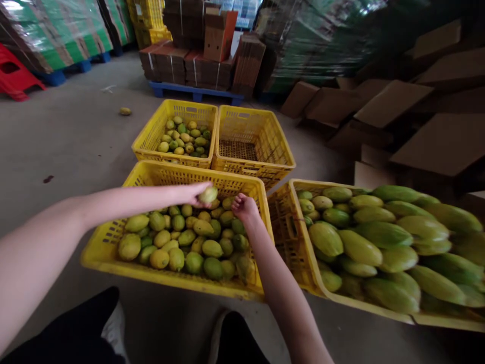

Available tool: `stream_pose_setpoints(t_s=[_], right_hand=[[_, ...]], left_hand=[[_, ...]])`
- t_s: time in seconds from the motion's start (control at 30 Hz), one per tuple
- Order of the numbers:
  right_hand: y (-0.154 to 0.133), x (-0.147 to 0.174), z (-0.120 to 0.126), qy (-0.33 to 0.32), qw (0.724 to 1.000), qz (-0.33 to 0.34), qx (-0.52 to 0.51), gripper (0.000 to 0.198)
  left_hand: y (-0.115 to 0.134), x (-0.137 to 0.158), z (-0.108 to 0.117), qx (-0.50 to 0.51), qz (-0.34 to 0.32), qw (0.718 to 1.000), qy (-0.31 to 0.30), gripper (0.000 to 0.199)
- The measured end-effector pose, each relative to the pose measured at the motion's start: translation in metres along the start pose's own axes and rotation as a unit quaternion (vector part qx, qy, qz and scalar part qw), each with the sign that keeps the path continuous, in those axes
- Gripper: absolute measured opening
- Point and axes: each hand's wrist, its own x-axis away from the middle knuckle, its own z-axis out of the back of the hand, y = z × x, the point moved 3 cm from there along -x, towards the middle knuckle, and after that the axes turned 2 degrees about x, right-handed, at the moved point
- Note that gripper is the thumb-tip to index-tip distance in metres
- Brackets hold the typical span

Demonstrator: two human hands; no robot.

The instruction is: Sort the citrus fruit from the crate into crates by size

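Left hand (195,194) clamped on a rounded, pale green fruit (208,195) above the near crate (172,282) of perforated yellow plastic.
Right hand (244,206), fingers curled inward, hangs over the near crate's right side; whether it grips anything I cannot tell. In the near crate lie rounded green-yellow fruits (187,237). Right of the near crate, larger, long, tapering fruits (384,233) fill another crate (290,247); behind it on the left, smaller fruits (185,136) lie in a third crate (149,134).
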Motion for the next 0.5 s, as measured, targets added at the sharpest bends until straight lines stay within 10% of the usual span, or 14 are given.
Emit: stream_pose_setpoints(t_s=[0.13,0.23,0.4,0.5], right_hand=[[0.002,-0.005,0.004,0.01,1.0,0.001,-0.017,0.022],[0.004,-0.007,0.01,0.029,0.999,-0.002,-0.022,0.022],[0.007,-0.008,0.008,0.039,0.999,-0.006,-0.024,0.02],[0.01,-0.008,0.001,0.015,1.0,0.011,0.008,0.023]], left_hand=[[0.14,0.004,-0.019,0.027,-0.19,0.981,0.006,0.046],[0.183,0.004,-0.002,-0.075,-0.322,0.942,0.057,0.053],[0.074,-0.002,0.061,-0.382,-0.219,0.887,-0.137,0.045],[-0.016,-0.002,0.112,-0.598,-0.129,0.776,-0.155,0.035]])
